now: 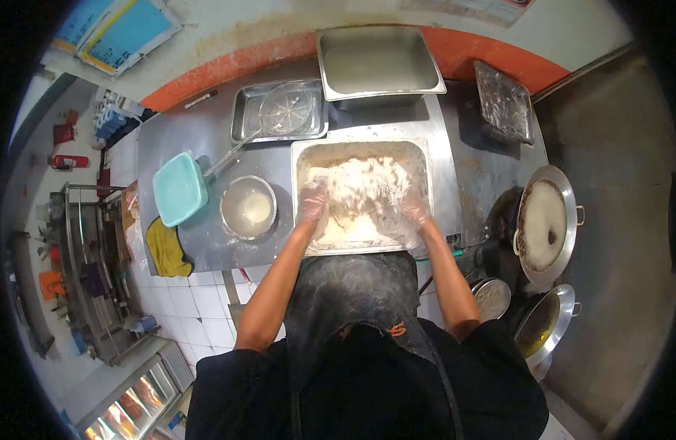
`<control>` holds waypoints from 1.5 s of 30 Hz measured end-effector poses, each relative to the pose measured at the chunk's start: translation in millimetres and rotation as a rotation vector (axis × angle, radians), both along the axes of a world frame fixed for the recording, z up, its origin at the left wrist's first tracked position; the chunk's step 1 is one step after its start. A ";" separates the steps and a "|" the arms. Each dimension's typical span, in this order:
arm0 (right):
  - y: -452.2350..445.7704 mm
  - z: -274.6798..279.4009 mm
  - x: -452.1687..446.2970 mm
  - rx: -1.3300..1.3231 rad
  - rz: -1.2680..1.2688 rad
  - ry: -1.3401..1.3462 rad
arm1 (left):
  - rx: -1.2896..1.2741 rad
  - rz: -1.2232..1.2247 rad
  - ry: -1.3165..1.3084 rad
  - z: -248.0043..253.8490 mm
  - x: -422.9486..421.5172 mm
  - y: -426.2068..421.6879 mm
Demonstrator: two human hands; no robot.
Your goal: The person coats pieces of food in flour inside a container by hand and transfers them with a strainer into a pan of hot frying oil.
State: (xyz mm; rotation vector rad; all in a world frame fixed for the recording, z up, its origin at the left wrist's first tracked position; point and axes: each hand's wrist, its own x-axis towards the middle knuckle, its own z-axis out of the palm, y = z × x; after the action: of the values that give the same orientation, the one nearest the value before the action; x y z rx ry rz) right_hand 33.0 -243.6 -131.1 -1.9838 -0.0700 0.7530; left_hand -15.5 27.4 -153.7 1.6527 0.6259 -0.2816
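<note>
Apron (352,293) nearest, our left hand (313,207) and right hand (414,207) seem mid-toss in powder (361,183). We can't tell their grip; lifting likely needs cupping.

place: commercial-style kitchen | steel worktable (206,253) | large foam-filled wok (572,220) | fire extinguisher (70,162) | tiled floor (206,301)

A steel table (184,130) is carrying a deep floury pan (360,149) at its near edge, with a metal bowl (235,210) and a turquoise container (180,190) sitting to the left. A yellow cloth (166,249) is drooping over the front left corner, while a shallow tray (244,117) and another deep pan (385,94) are standing farther back.
</note>
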 end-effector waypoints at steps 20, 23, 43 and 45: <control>-10.6 -20.7 -2.1 -0.009 -0.305 0.231 | 0.446 -0.461 0.122 3.5 -21.2 -16.2; 1.2 -41.0 -25.3 -0.089 -0.078 0.115 | 0.630 -0.709 0.200 50.4 -27.5 -43.9; 48.2 -12.9 44.2 -0.485 0.064 -0.236 | 0.809 -0.186 -0.237 -71.6 19.6 -18.3; 61.1 -21.9 42.7 -0.502 0.171 -0.269 | 0.516 -0.143 -0.112 -46.7 31.4 -18.7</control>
State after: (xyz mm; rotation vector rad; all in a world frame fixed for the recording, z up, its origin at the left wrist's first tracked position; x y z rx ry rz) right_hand 75.7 -182.5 -153.0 -2.5779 -0.2313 0.6478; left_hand 15.8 8.7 -200.4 2.1983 0.5214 -0.1322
